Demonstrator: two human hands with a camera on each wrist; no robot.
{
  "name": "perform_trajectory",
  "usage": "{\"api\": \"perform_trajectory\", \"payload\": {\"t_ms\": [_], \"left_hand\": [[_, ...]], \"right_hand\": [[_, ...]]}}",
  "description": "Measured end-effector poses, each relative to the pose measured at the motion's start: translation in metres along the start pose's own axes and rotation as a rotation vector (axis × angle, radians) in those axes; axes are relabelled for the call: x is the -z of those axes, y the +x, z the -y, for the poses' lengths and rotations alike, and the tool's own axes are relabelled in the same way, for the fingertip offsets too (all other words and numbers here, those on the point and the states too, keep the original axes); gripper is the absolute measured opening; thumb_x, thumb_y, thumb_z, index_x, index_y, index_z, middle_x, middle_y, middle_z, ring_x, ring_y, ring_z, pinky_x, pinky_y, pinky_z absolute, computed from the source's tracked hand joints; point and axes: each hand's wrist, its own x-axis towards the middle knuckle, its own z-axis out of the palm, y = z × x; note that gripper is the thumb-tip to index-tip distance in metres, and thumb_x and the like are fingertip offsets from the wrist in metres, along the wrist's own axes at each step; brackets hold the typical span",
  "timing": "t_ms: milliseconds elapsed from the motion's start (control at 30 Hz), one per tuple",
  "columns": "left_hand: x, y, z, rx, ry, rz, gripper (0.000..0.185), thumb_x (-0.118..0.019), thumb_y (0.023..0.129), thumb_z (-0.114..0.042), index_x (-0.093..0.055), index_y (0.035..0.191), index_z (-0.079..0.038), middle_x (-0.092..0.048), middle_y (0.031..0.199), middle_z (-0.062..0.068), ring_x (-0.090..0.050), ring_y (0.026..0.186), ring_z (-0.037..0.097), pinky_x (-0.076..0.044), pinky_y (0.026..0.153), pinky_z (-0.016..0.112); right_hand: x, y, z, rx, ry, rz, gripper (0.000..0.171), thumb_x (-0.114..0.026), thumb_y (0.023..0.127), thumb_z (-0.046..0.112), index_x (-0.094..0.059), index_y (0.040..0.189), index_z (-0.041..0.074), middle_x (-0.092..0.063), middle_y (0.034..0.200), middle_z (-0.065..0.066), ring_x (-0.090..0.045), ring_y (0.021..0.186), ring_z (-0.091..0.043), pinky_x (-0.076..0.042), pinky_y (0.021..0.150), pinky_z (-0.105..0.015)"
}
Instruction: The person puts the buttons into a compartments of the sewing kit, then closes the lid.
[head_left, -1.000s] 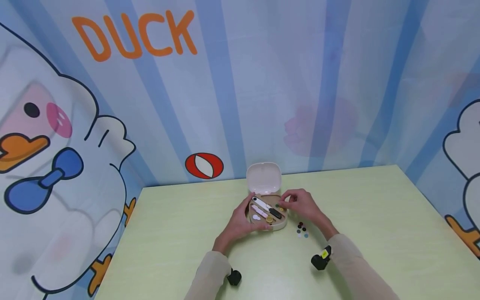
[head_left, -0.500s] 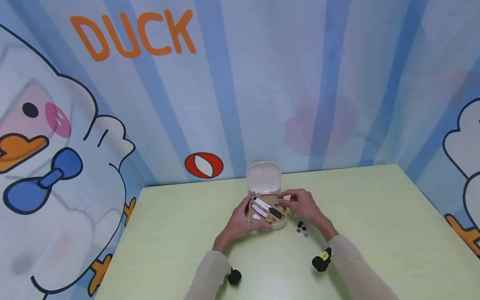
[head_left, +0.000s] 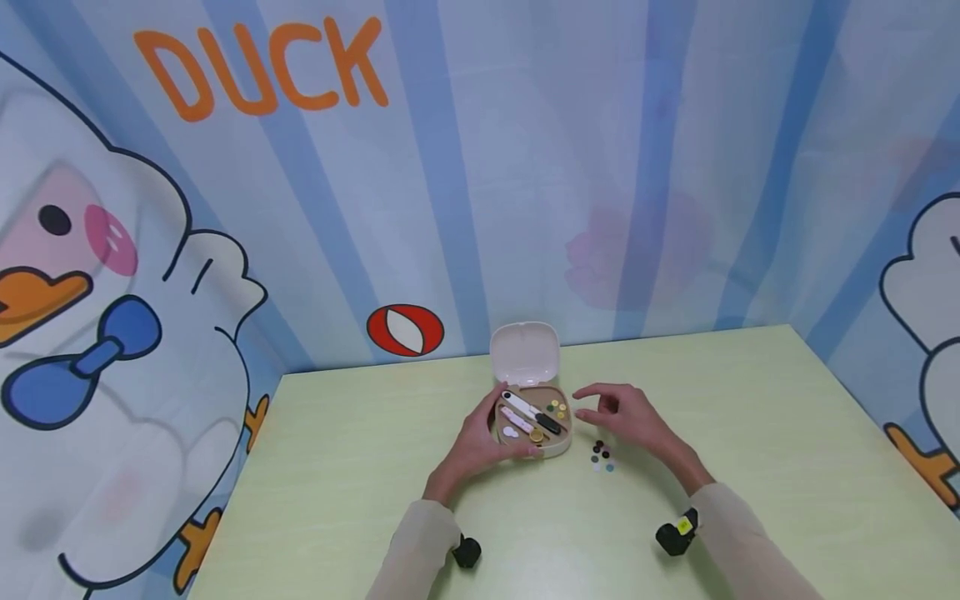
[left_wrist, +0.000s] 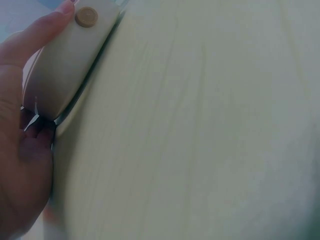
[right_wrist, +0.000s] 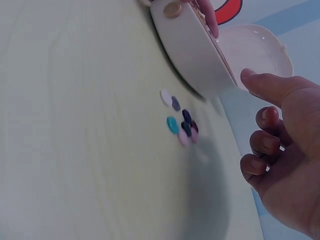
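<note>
A small beige case (head_left: 557, 450) with its lid (head_left: 525, 354) raised stands on the table. My left hand (head_left: 480, 437) grips its left side, thumb along the front beside a round brown stud (left_wrist: 86, 17). In its tray lie a slim white-and-black tool (head_left: 531, 412), a pink tool (head_left: 517, 422), a gold round piece (head_left: 536, 435), white discs (head_left: 511, 432), and several yellow and green buttons (head_left: 561, 407). My right hand (head_left: 626, 412) hovers just right of the case, thumb and forefinger apart, nothing between them. Beneath it lie several loose buttons (right_wrist: 186, 127), dark, blue, white and pink.
The pale green table (head_left: 360, 458) meets a blue striped curtain (head_left: 525, 167) behind the case. A black wrist camera (head_left: 467, 552) sits at the left sleeve, and another black camera (head_left: 677, 537) at the right one.
My right hand has drawn back to the right from over the tray, its thumb and forefinger parting, and the yellow and green buttons now show fully. My left hand stays on the case.
</note>
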Motion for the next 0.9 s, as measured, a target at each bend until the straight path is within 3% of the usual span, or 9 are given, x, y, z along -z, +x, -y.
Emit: {"api": "perform_trajectory", "payload": {"t_ms": [333,533,900], "left_hand": [[0.000,0.000,0.000,0.012,-0.015,0.001,0.117,-0.093,0.074,-0.048,-0.025,0.166,-0.026,-0.031,0.168,0.002,-0.030,0.153,0.026,-0.030,0.121,0.054],[0.001,0.001,0.001,0.006,-0.014,-0.002,0.118,-0.094,0.073,-0.048,-0.025,0.166,-0.027,-0.031,0.168,0.000,-0.030,0.152,0.023,-0.030,0.121,0.051],[-0.001,0.001,0.002,0.013,-0.017,0.001,0.117,-0.093,0.074,-0.048,-0.025,0.166,-0.027,-0.031,0.168,0.002,-0.030,0.153,0.027,-0.031,0.121,0.055]], "right_hand": [[0.010,-0.029,-0.022,0.020,-0.025,0.033,0.025,-0.079,0.093,0.016,-0.076,0.115,0.005,-0.051,0.065,0.004,-0.045,0.059,-0.011,-0.036,0.053,-0.024],[0.012,-0.045,-0.027,0.009,-0.055,0.045,0.017,-0.080,0.093,0.018,-0.078,0.108,0.012,-0.051,0.066,0.006,-0.046,0.061,-0.010,-0.038,0.056,-0.023],[0.014,-0.069,-0.032,0.069,-0.053,0.083,0.016,-0.080,0.092,0.017,-0.079,0.107,0.012,-0.046,0.063,0.011,-0.042,0.059,-0.004,-0.037,0.055,-0.022]]}}
